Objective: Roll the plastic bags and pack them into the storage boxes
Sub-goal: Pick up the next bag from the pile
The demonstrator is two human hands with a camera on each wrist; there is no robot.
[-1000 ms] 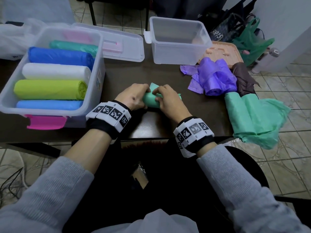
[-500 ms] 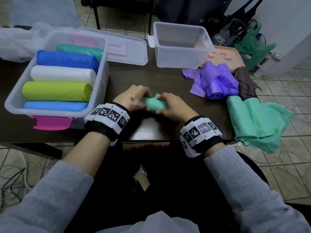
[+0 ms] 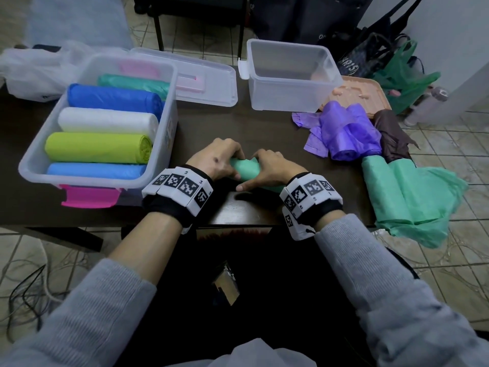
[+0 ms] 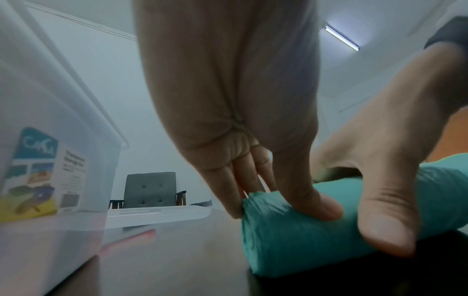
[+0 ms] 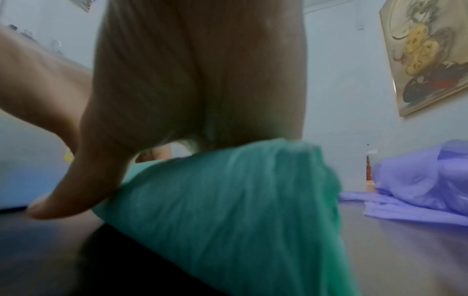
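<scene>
Dark tabletop [image 3: 238,128]: green roll [image 3: 244,169] lies crosswise near its front edge, left hand [image 3: 215,160] and right hand [image 3: 270,168] curled round it; filled box [image 3: 169,120] probably nearest the left.

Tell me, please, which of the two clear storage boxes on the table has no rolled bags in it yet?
The far storage box, beside the purple bags, holds no rolls. The near-left box with the pink latch already holds five rolls.
</scene>
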